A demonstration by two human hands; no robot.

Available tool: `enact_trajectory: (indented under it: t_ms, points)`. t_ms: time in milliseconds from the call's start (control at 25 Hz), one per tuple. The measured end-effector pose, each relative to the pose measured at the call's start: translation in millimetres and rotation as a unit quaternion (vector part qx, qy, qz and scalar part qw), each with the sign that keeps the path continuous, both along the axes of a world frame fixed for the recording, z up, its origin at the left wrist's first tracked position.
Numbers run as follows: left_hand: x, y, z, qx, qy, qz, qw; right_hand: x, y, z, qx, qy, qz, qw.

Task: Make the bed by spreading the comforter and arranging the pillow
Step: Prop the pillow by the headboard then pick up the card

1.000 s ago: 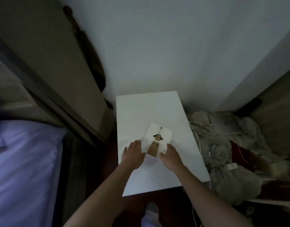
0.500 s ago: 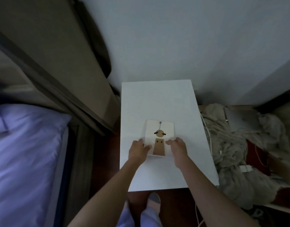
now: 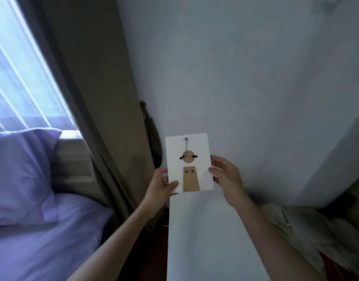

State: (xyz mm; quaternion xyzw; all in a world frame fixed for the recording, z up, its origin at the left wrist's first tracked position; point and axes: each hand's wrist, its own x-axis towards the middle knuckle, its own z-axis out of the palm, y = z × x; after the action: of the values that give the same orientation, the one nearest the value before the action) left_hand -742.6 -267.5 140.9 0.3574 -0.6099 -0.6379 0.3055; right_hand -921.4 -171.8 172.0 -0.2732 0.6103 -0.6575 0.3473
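Observation:
I hold a white card (image 3: 200,147) with a brown paper figure on it upright in front of the wall, above the white side table (image 3: 211,236). My left hand (image 3: 161,184) grips its lower left edge and my right hand (image 3: 225,175) grips its right edge. At the left lies the bed with a purple sheet (image 3: 42,246), and a purple pillow (image 3: 20,175) stands against the headboard under the window. No comforter shows on the bed.
A brown curtain (image 3: 93,98) hangs between bed and table. A dark object (image 3: 152,136) hangs on the wall behind the card. A heap of pale fabric (image 3: 316,236) lies on the floor at the right. A window (image 3: 18,78) glows at the upper left.
Both hands have lifted the card off the white table and raised it upright. The view has tilted up, so the window and pillow now show.

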Motion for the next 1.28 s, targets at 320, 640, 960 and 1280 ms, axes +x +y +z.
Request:
enact_trajectory:
  t_ms: [320,640,960,1280]
  points:
    - [25,-30,131,-0.078,0.142,-0.031,0.986,17,-14,122,-0.123,0.213,-0.025,0.969]
    - [29,-34,158,-0.127,0.168,-0.006,0.977,27,-38,120,-0.023,0.828,-0.04,0.559]
    - [37,-40,156,-0.122,0.185,-0.032,0.975,39,-32,136,-0.043,0.799,0.039,0.599]
    - [12,-3,134,-0.615,0.009,0.14,0.776,63,-36,169,-0.132,0.118,0.109,0.978]
